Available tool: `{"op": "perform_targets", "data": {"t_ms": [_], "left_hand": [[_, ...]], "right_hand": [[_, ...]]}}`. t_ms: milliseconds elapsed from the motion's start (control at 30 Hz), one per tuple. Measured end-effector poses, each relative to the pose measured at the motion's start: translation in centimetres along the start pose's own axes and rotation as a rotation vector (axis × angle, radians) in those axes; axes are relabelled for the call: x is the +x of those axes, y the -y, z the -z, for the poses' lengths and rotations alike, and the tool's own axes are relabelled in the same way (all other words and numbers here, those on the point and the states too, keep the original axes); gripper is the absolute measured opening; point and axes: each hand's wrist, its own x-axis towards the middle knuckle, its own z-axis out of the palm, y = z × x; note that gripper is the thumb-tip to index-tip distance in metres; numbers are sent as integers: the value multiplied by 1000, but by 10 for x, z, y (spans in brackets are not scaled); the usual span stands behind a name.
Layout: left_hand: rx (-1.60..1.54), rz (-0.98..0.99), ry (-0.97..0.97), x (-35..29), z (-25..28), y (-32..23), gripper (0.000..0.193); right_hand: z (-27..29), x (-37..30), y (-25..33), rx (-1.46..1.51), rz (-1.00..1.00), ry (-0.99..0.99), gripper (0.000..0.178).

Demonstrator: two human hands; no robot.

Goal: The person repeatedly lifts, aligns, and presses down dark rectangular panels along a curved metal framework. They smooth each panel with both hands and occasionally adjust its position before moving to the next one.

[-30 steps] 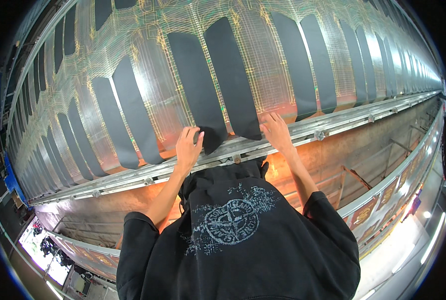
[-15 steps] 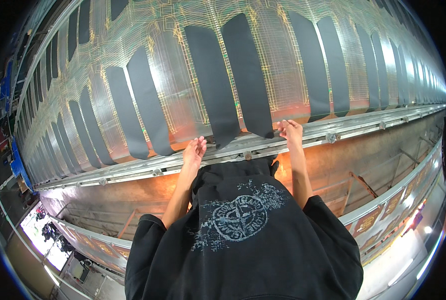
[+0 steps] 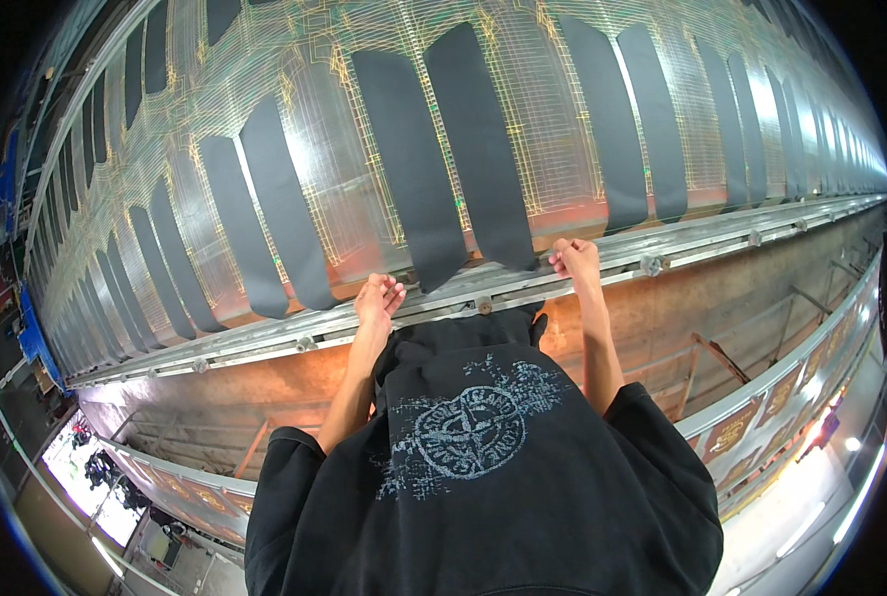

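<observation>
My left hand hovers at the near edge of a long printing table, its fingers loosely bent with small gaps between them. Just right of its fingertips lies the lower corner of a dark cloth panel. A second dark panel lies alongside, slightly apart from the first. By this one's lower right corner is my right hand, fingers curled together in a pinch. Whatever is between its fingertips, if anything, is too small to make out. Both panels lie flat, their lower ends reaching the table's metal rail.
More dark panels run in pairs along the table, such as one on the left and one on the right. A metal rail with bolts edges the table. Below it, a lower frame glows orange. My black shirt fills the foreground.
The right hand's fingers have drawn closer together. My left hand's fingers are bent more than before. The view has shifted a little; the panels lie as they were.
</observation>
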Motion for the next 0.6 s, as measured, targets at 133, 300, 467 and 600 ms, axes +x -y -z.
{"op": "perform_targets", "data": {"t_ms": [133,300,467,600], "left_hand": [[63,79,-3,-5,2,-2,17],[173,165,-28,-16,24,-3,19],[161,139,-15,-23,23,-9,18],[102,116,15,-21,22,-12,17]], "right_hand": [[3,-15,16,-303,26,-117,23],[23,-31,6,43,-59,41,19],[29,-30,-2,197,-54,124,17],[17,-16,2,185,-25,104,17]]}}
